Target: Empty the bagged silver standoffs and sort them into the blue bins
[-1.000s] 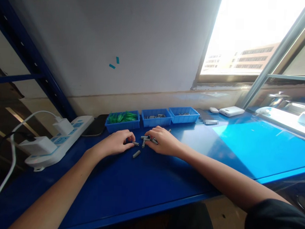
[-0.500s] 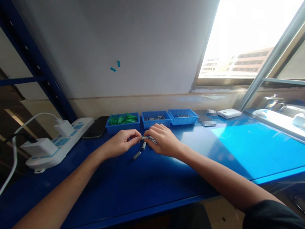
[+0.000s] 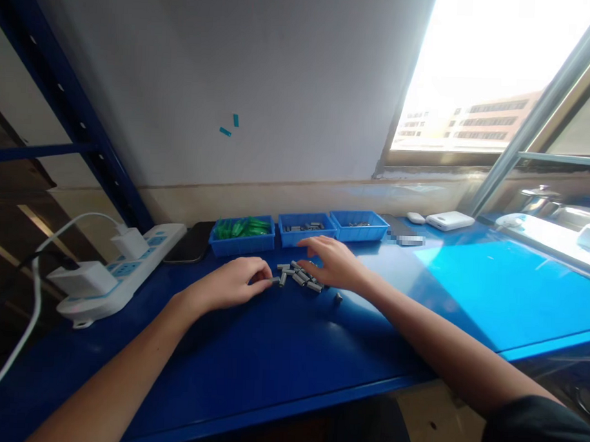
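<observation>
Left grip (image 3: 235, 280): thumb and fingertips look pinched on one end of a grey piece (image 3: 275, 280).
Right grip (image 3: 335, 264): thumb and fingers parted, seemingly holding nothing; whether the thumb touches the heap, I cannot tell.
Heap of metal pieces (image 3: 299, 280): on the surface (image 3: 271, 349), 3 o'clock from the left grip, 8 o'clock from the right, which is nearer and partly covers it.
Long axis: the pinched piece runs roughly 9 to 3, free end toward the heap; heaped ones lie at mixed angles, several 10 to 4.
Lone piece (image 3: 338, 298): one, 6 o'clock from the right grip.
Heap count: roughly ten; the right hand hides the exact number.
Blue bins (image 3: 243, 246): three, at 10, 12 and 2 o'clock from the heap; their contents are too crowded to count.
</observation>
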The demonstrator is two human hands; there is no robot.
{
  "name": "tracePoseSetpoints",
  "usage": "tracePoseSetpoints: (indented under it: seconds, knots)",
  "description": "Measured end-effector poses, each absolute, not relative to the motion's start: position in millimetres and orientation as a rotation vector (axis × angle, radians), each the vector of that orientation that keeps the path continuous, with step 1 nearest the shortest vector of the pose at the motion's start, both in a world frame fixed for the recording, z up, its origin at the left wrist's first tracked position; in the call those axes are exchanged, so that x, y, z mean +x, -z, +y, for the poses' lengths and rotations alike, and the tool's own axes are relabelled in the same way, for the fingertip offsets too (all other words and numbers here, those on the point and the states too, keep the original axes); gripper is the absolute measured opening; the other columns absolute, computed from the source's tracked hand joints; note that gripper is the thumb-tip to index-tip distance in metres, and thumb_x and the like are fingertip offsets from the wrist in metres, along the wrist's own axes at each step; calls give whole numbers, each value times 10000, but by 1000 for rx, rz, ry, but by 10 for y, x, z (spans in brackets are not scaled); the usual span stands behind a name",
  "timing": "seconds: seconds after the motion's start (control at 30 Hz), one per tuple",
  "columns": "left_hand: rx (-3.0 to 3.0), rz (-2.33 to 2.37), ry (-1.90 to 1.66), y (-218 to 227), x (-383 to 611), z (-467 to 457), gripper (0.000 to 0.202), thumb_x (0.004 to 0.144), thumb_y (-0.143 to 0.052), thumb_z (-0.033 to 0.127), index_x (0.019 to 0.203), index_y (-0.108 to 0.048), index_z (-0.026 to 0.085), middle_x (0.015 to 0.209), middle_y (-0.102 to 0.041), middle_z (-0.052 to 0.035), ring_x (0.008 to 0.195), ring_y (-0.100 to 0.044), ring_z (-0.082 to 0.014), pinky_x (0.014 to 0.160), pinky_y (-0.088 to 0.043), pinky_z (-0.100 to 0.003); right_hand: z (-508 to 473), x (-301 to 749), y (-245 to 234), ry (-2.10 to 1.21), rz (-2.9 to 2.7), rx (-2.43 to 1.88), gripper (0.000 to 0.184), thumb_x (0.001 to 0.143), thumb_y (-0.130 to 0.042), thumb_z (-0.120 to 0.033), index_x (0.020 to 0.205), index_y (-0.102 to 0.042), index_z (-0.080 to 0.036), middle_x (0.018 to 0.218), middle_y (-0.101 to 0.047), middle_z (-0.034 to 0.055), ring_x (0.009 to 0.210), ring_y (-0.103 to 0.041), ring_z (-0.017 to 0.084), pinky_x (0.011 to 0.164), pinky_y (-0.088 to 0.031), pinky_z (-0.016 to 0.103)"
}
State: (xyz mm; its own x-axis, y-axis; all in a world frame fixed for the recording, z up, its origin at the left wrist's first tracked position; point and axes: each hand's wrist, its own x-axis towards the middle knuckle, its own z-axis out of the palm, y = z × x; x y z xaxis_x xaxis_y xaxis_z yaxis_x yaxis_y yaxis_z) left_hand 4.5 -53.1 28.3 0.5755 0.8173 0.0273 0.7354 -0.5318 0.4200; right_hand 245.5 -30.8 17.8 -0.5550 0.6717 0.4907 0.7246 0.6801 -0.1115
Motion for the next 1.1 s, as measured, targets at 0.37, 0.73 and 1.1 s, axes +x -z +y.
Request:
tracePoseSetpoints:
  seconds: [0.37, 0.73, 1.1]
  knots:
    - [2259, 1246, -679, -279, 142, -535, 440, 873, -427, 555, 1029, -614, 188, 848, -659, -20, 769, -593, -178, 689, -440, -273, -488, 2299, -323, 473, -2195, -661, 170, 920, -479, -297, 938, -592, -171, 758, -638, 33, 721, -561, 155, 669, -366, 284]
    - [2598, 1574, -471, -19, 275, -557, 197, 834, -503, 375, 838, -623, 219, 855, -651, -34, 838, -600, -231, 695, -418, -323, -189, 2541, -218, 214, -2278, -1257, 326, 880, -534, -362, 1132, -584, -161, 957, -676, 85, 912, -598, 223, 759, -408, 308]
    - [2240, 1274, -868, -89, 295, -523, 354, 906, -430, 460, 982, -617, 169, 888, -673, -36, 810, -615, -186, 681, -458, -277, -412, 2243, -112, 331, -2375, -808, 221, 943, -460, -333, 949, -604, -165, 849, -663, 60, 808, -588, 166, 727, -381, 283]
